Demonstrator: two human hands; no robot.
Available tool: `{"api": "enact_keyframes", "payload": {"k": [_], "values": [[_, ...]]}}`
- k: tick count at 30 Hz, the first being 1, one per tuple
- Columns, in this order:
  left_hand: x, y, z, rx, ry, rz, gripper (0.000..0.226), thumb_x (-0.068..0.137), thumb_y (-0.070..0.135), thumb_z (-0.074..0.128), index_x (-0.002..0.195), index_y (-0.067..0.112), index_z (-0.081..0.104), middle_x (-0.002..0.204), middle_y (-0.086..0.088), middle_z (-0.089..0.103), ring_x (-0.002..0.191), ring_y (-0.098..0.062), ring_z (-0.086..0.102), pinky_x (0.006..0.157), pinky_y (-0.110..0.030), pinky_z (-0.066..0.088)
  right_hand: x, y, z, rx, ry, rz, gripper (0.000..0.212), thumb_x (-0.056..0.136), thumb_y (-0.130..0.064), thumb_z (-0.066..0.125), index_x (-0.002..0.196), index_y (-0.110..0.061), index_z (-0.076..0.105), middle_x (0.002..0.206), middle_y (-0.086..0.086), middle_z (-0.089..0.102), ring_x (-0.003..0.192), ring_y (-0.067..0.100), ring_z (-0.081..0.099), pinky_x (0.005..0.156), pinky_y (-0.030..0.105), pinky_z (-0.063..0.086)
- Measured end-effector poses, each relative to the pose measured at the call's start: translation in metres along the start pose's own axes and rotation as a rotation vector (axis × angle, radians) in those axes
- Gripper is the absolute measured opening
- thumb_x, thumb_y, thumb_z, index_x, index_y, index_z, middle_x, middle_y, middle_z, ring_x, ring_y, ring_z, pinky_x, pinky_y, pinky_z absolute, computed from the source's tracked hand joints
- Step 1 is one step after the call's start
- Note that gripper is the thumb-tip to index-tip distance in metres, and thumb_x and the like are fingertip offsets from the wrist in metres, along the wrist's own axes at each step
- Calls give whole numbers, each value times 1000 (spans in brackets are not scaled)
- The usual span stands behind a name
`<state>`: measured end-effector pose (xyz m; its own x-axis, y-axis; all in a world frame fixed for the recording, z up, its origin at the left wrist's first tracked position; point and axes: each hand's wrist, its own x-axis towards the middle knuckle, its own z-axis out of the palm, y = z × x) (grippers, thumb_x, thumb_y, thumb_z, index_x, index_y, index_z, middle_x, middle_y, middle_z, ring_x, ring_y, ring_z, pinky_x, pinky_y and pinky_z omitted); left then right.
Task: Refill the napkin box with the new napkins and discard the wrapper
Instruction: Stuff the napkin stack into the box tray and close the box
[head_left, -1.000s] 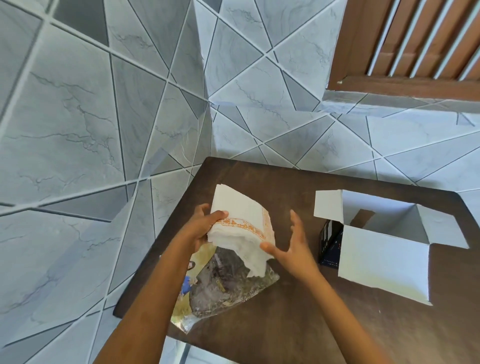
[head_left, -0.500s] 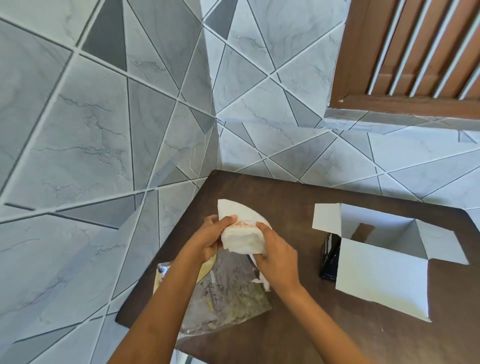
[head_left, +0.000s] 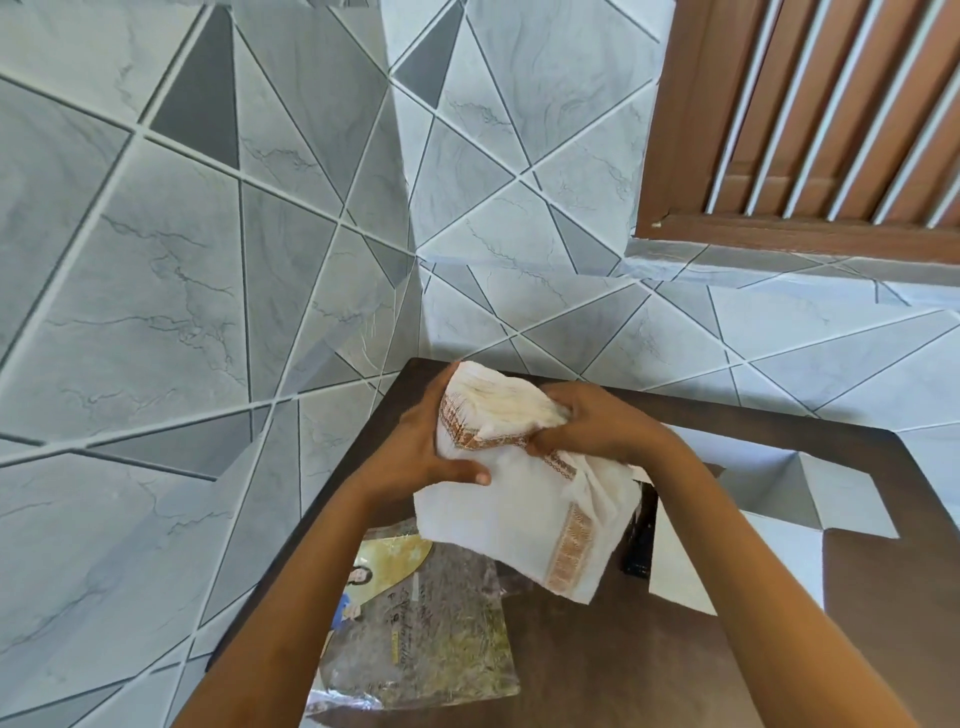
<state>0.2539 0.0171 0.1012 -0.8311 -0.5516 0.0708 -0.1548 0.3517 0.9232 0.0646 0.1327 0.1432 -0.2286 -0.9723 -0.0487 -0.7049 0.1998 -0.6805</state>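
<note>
1. Tiled wall (head_left: 208, 291): grey marbled tiles with pale angular joints meeting in a corner behind your table; a brown slatted shutter (head_left: 810, 119) sits at upper right.
2. Table (head_left: 597, 665): dark brown wood, pushed into the wall corner, carrying every item below.
3. Napkin box (head_left: 737, 551): white card, flaps spread open, resting on the table to your right, partly hidden behind your right forearm; a dark printed side shows at its left edge.
4. Napkins (head_left: 524, 499): white stack with an orange patterned border, lifted above the table between your hands, its loose lower sheets drooping toward the box.
5. Wrapper (head_left: 426, 644): clear crinkled plastic with a yellow printed label, lying flat on the table's near-left area, directly below the stack and apart from it.
6. Left hand (head_left: 415, 447): closed on the stack's left side, thumb across the front.
7. Right hand (head_left: 597, 426): gripping the stack's upper right, fingers bunching the sheets.
</note>
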Motion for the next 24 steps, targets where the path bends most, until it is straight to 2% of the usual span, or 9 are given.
{"api": "enact_keyframes", "payload": {"k": [2, 5, 10, 12, 14, 16, 17, 20, 24], "values": [[1, 13, 2, -182, -37, -27, 85, 67, 21, 84, 135, 42, 37, 137, 4, 52, 126, -23, 52, 102, -57, 42, -3, -1, -12, 36, -58, 0, 32, 72, -22, 73, 102, -19, 66, 99, 1, 70, 87, 14, 63, 79, 32, 48], [4, 29, 7, -248, -50, -37, 50, 79, 16, 74, 123, 29, 54, 125, -3, 63, 114, -30, 61, 96, -59, 46, -11, 1, -29, 126, -93, 43, 32, 75, -26, 72, 106, -22, 65, 103, 1, 70, 87, 12, 65, 80, 30, 51], [24, 59, 10, -219, 37, 27, 42, 75, 28, 73, 115, 28, 61, 117, -3, 69, 106, -29, 66, 92, -55, 51, -39, 10, -62, 554, 41, 127, 19, 88, -38, 51, 96, -28, 65, 93, -8, 70, 79, 8, 65, 82, 23, 50], [39, 75, 16, -232, 63, 37, 39, 73, 30, 71, 111, 29, 63, 110, 1, 72, 100, -26, 69, 85, -46, 55, -53, 26, -73, 850, 150, 203, 36, 86, -56, 37, 93, -31, 62, 87, -15, 68, 79, 5, 63, 72, 19, 49], [51, 86, 20, -230, 63, 20, 30, 76, 29, 69, 106, 28, 65, 103, 3, 74, 94, -22, 70, 78, -37, 57, -61, 40, -70, 1121, 162, 142, 65, 65, -75, 47, 105, -27, 62, 95, -8, 73, 88, 11, 69, 70, 25, 56], [65, 101, 33, -228, 50, -26, 22, 82, 25, 68, 104, 24, 66, 97, 2, 74, 88, -21, 69, 71, -30, 55, -73, 56, -69, 1221, 157, 90, 93, 37, -83, 61, 111, -27, 62, 105, -2, 73, 97, 16, 69, 72, 29, 59], [71, 107, 41, -243, 36, -59, 20, 85, 24, 65, 105, 20, 65, 96, 0, 73, 85, -21, 69, 69, -29, 54, -79, 66, -68, 1240, 150, 77, 99, 31, -83, 63, 114, -28, 60, 109, -2, 72, 101, 17, 67, 73, 31, 58], [82, 114, 63, -336, -58, -183, 19, 89, 25, 58, 104, 16, 65, 91, -6, 73, 78, -21, 68, 69, -30, 54, -91, 86, -61, 1249, 90, 96, 99, 41, -75, 71, 124, -23, 53, 117, 2, 68, 109, 22, 63, 83, 40, 55], [92, 112, 95, -503, -142, -304, 18, 88, 31, 56, 96, 19, 66, 78, -4, 74, 70, -21, 69, 71, -33, 52, -104, 114, -58, 1345, 76, 222, 82, 41, -52, 86, 112, -19, 63, 108, 6, 72, 98, 24, 68, 89, 47, 51]]}}
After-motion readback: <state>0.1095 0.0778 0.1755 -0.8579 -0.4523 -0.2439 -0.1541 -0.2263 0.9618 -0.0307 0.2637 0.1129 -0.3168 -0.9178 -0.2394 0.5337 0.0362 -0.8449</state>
